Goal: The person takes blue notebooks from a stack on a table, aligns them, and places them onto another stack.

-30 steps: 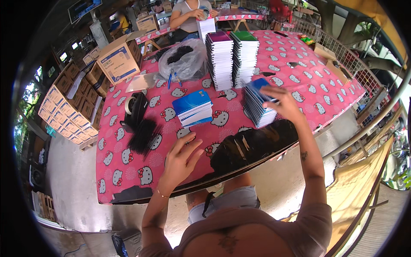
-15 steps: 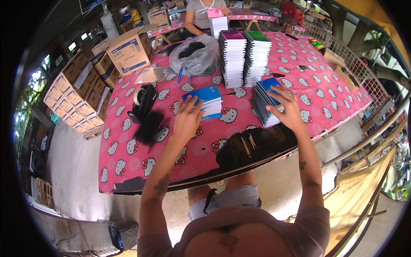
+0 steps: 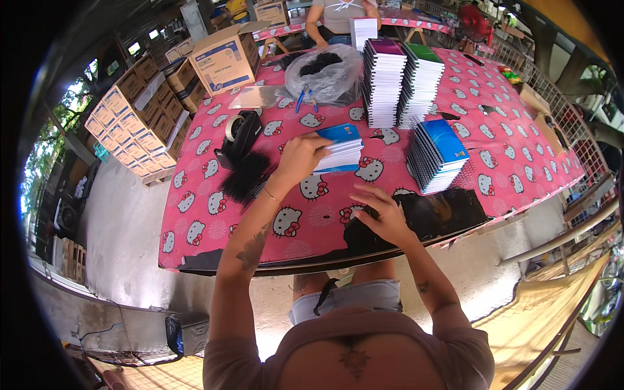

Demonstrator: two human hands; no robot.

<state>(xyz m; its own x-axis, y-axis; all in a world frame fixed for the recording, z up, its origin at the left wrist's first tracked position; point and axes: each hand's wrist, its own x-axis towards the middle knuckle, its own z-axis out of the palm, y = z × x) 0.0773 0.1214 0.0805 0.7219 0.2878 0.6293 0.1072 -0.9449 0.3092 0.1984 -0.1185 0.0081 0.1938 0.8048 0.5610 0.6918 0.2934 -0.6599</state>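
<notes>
My left hand (image 3: pixel 301 158) is at the left edge of a low stack of blue-covered notebooks (image 3: pixel 341 138), its fingers closed on the edge of an upper one. White page edges of this stack face me, and no spiral shows on them. Nothing is in my right hand (image 3: pixel 380 216), which hovers over the table's near side with its fingers apart. To the right of it stands a stack of spiral-bound blue notebooks (image 3: pixel 442 156), untouched. Black plastic spiral coils (image 3: pixel 247 177) lie left of my left hand, beside a black tape dispenser (image 3: pixel 240 138).
Two tall notebook stacks, one purple-topped (image 3: pixel 383 84) and one green-topped (image 3: pixel 420 84), stand behind. A clear plastic bag of black coils (image 3: pixel 324 78) and blue-handled pliers (image 3: pixel 300 101) lie farther left. Cardboard boxes (image 3: pixel 224 63) are at left. A person (image 3: pixel 341 16) works across the pink table (image 3: pixel 286 244).
My right hand has left the spiral-bound stack and moved left and nearer me. My left hand, spread over the low stack before, now grips its edge. The view has shifted slightly.
</notes>
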